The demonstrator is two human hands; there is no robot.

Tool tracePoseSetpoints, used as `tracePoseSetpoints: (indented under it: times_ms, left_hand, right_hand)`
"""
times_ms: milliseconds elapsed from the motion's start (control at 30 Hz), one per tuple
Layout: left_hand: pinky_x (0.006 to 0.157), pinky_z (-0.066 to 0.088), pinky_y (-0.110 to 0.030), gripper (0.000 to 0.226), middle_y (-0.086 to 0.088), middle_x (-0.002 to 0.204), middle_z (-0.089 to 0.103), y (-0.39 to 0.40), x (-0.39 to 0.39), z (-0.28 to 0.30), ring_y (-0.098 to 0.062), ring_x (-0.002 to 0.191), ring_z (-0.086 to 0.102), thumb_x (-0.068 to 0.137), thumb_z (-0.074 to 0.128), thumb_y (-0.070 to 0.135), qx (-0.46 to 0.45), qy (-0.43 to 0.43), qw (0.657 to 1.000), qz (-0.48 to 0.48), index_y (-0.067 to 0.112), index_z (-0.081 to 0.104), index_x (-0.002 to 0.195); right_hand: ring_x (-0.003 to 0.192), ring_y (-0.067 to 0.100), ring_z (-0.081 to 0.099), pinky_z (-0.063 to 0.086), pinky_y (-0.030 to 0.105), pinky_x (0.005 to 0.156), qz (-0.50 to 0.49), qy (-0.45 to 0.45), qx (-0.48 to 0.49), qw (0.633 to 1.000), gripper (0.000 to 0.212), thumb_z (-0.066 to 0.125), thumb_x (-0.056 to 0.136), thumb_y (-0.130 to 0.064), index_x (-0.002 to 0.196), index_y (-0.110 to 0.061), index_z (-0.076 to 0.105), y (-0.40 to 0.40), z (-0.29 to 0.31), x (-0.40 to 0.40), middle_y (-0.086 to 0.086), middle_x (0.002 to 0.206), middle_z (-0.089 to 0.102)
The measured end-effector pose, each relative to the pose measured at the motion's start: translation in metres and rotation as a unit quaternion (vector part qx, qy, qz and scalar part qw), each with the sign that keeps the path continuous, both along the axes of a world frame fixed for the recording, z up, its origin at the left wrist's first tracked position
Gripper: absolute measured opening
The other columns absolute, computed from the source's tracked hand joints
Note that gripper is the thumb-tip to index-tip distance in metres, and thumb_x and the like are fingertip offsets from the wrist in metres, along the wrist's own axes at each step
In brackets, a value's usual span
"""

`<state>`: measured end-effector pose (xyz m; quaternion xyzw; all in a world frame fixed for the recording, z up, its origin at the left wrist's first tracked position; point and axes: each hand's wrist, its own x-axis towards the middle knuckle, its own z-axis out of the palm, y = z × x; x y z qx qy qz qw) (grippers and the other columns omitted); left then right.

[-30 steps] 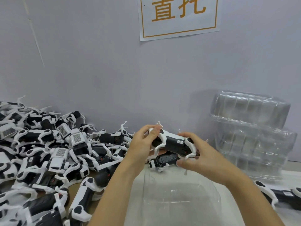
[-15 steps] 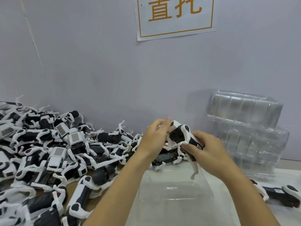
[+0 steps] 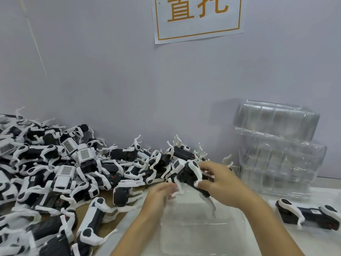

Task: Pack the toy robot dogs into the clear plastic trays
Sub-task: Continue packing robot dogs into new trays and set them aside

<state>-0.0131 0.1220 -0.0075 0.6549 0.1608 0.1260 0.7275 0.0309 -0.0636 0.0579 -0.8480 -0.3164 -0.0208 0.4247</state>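
Note:
A black-and-white toy robot dog (image 3: 186, 172) is held above a clear plastic tray (image 3: 201, 224) that lies in front of me. My right hand (image 3: 219, 180) grips the dog's body from the right. Below and to the left, my left hand (image 3: 162, 193) pinches one of its white legs. The dog is tilted, legs pointing down toward the tray. The tray's inside looks bare, though glare blurs it.
A large heap of toy robot dogs (image 3: 55, 172) covers the table's left side. A stack of clear trays (image 3: 276, 150) stands against the wall at right. One single dog (image 3: 310, 213) lies on the white surface at right. A paper sign (image 3: 197, 17) hangs on the wall.
Both hands have turned the dog from lying level to nose-down and brought it lower over the tray. My left hand has dropped from the dog's top to its leg.

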Motion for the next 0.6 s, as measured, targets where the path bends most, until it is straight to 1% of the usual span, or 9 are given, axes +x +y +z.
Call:
tracePoseSetpoints:
  times_ms: [33, 100, 133, 200, 267, 367, 433, 533, 600]
  left_hand:
    - [0.087, 0.045, -0.043, 0.024, -0.014, 0.087, 0.072, 0.0, 0.0, -0.001, -0.031, 0.091, 0.06, 0.093, 0.052, -0.006, 0.002, -0.003, 1.0, -0.004, 0.002, 0.073, 0.085]
    - [0.094, 0.047, -0.05, 0.023, -0.02, 0.094, 0.072, -0.002, 0.0, 0.0, -0.032, 0.094, 0.062, 0.096, 0.05, -0.004, 0.01, -0.004, 1.0, -0.007, -0.002, 0.072, 0.093]
    - [0.097, 0.047, -0.052, 0.023, -0.023, 0.099, 0.072, -0.002, 0.0, 0.0, -0.033, 0.096, 0.062, 0.097, 0.049, -0.003, 0.011, -0.003, 1.0, -0.006, -0.003, 0.071, 0.098]
    - [0.099, 0.047, -0.052, 0.023, -0.024, 0.102, 0.072, -0.001, 0.0, 0.0, -0.034, 0.096, 0.063, 0.097, 0.049, -0.002, 0.01, -0.003, 1.0, 0.003, -0.002, 0.071, 0.1]
    - [0.096, 0.049, -0.05, 0.023, -0.022, 0.099, 0.073, -0.001, 0.0, -0.001, -0.036, 0.095, 0.063, 0.097, 0.05, -0.001, 0.01, -0.008, 1.0, 0.007, 0.001, 0.073, 0.096]
    - [0.082, 0.046, -0.041, 0.028, -0.012, 0.081, 0.07, -0.001, 0.001, -0.003, -0.033, 0.088, 0.058, 0.096, 0.047, -0.005, 0.004, -0.014, 1.0, 0.004, 0.003, 0.07, 0.083]
    - [0.081, 0.045, -0.04, 0.027, -0.012, 0.084, 0.069, -0.002, 0.001, -0.002, -0.03, 0.089, 0.058, 0.096, 0.048, -0.004, 0.003, -0.01, 1.0, -0.002, 0.003, 0.071, 0.084]
    - [0.088, 0.049, -0.044, 0.024, -0.022, 0.098, 0.072, -0.005, 0.0, 0.0, -0.031, 0.09, 0.063, 0.096, 0.05, -0.003, -0.008, -0.01, 1.0, -0.011, 0.001, 0.073, 0.094]
    - [0.082, 0.051, -0.04, 0.027, -0.019, 0.092, 0.075, -0.005, 0.0, 0.0, -0.028, 0.086, 0.067, 0.094, 0.049, -0.005, -0.013, -0.015, 1.0, -0.014, 0.003, 0.075, 0.089]
  right_hand:
    - [0.087, -0.001, 0.056, 0.041, 0.013, 0.073, 0.004, -0.006, -0.015, 1.0, 0.021, 0.073, 0.084, -0.019, 0.085, -0.036, 0.063, 0.001, -0.001, 0.0, -0.014, 0.089, 0.064]
    - [0.086, -0.006, 0.053, 0.037, 0.01, 0.068, 0.008, -0.011, -0.034, 0.999, 0.023, 0.074, 0.083, -0.019, 0.085, -0.038, 0.062, 0.001, -0.002, 0.0, -0.017, 0.089, 0.062]
    - [0.086, -0.007, 0.053, 0.036, 0.01, 0.069, 0.008, -0.009, -0.04, 0.999, 0.023, 0.075, 0.083, -0.02, 0.088, -0.039, 0.062, 0.001, -0.001, 0.001, -0.019, 0.09, 0.061]
    - [0.092, -0.004, 0.054, 0.039, 0.016, 0.075, 0.0, 0.005, -0.051, 0.999, 0.03, 0.077, 0.082, -0.024, 0.102, -0.04, 0.062, 0.001, 0.001, 0.001, -0.02, 0.098, 0.059]
    - [0.093, 0.001, 0.056, 0.043, 0.019, 0.074, -0.011, 0.018, -0.067, 0.998, 0.037, 0.079, 0.081, -0.026, 0.107, -0.043, 0.059, -0.001, 0.005, 0.0, -0.019, 0.103, 0.057]
    - [0.081, 0.004, 0.058, 0.044, 0.021, 0.067, -0.015, 0.017, -0.124, 0.992, 0.032, 0.079, 0.079, -0.026, 0.097, -0.042, 0.057, -0.002, 0.011, -0.003, -0.016, 0.099, 0.058]
    - [0.082, 0.005, 0.056, 0.047, 0.023, 0.069, -0.028, 0.014, -0.175, 0.984, 0.029, 0.077, 0.08, -0.028, 0.097, -0.038, 0.056, 0.0, 0.011, -0.006, -0.015, 0.098, 0.057]
    - [0.092, 0.01, 0.055, 0.046, 0.026, 0.074, -0.042, 0.028, -0.222, 0.974, 0.033, 0.075, 0.081, -0.028, 0.105, -0.037, 0.054, 0.009, 0.006, -0.011, -0.014, 0.105, 0.054]
    - [0.099, 0.014, 0.053, 0.044, 0.028, 0.081, -0.046, 0.025, -0.243, 0.969, 0.037, 0.073, 0.082, -0.028, 0.112, -0.036, 0.054, 0.015, 0.003, -0.014, -0.012, 0.108, 0.05]
